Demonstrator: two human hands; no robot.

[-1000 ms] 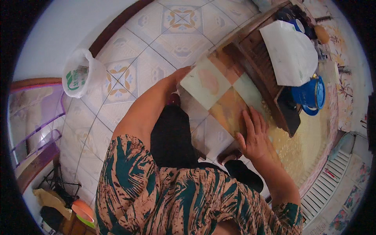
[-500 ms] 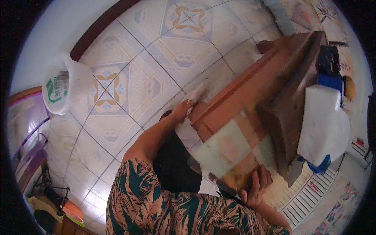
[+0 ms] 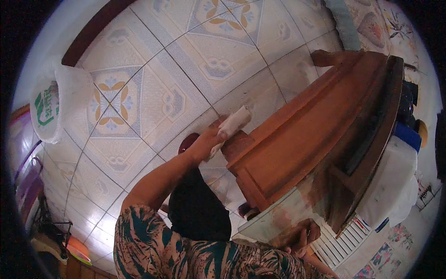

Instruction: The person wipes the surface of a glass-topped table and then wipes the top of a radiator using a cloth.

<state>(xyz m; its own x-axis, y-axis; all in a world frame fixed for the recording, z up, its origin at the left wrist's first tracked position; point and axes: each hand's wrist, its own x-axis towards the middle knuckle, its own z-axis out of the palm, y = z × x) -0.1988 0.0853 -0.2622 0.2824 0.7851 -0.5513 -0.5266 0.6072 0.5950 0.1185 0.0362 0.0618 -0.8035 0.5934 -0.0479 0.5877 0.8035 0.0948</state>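
Note:
My left hand (image 3: pixel 207 141) is closed around a crumpled white cloth (image 3: pixel 235 121) at the lower left corner of a brown wooden cabinet (image 3: pixel 297 135). Part of the cloth sticks out past the fingers, beside the cabinet's foot. At the near end of the cabinet is a shiny glass panel (image 3: pixel 269 215) with blurred reflections. Low in the picture, my right hand (image 3: pixel 304 238) has its fingers curled at the panel's near edge; blur and reflections partly obscure them.
On the cabinet's right side stand a white plastic-wrapped bundle (image 3: pixel 388 179) and dark items. A white slatted rack (image 3: pixel 341 244) lies near the right hand. A white plastic bag (image 3: pixel 60 102) stands on the tiled floor (image 3: pixel 153 93) at left. An orange basin (image 3: pixel 78 249) sits lower left.
The view has shifted, and the cabinet looks turned. My left hand with the cloth has moved slightly up and left in view. My right hand is lower, its fingers more curled; the panel's reflections differ.

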